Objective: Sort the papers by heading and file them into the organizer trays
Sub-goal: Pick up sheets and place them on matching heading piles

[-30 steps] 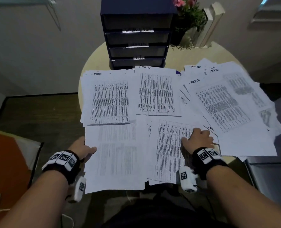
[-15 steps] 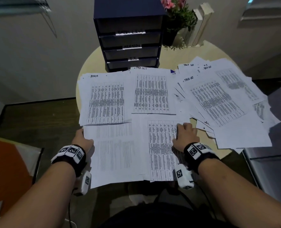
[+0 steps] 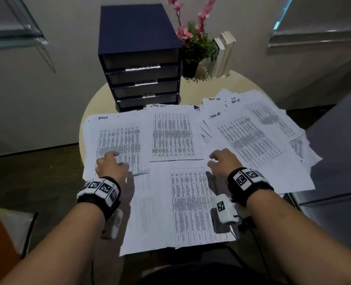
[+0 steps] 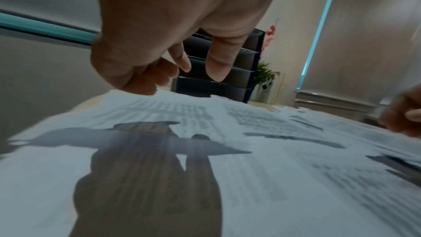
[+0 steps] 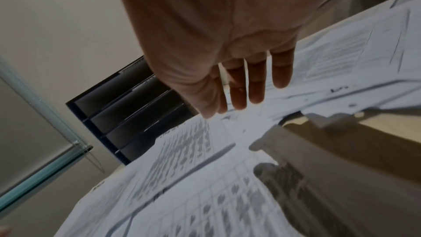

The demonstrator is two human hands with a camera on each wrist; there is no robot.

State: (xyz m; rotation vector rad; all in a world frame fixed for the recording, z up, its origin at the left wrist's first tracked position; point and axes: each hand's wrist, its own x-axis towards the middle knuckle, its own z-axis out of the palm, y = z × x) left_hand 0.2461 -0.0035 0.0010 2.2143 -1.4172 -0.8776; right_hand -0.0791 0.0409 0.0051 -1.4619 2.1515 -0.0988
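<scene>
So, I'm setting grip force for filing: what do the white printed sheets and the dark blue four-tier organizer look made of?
White printed sheets: thin matte office paper, judging by curling, overlapping edges. Dark blue four-tier organizer: rigid, matte, squared walls; plastic or covered board, I cannot tell which.

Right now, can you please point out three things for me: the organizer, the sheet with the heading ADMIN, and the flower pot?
organizer (image 3: 139, 36), head view, on its dark blue top panel.
ADMIN sheet (image 3: 119, 138), head view, on the printed table in its middle.
flower pot (image 3: 190, 68), head view, on the dark front of the pot.
</scene>
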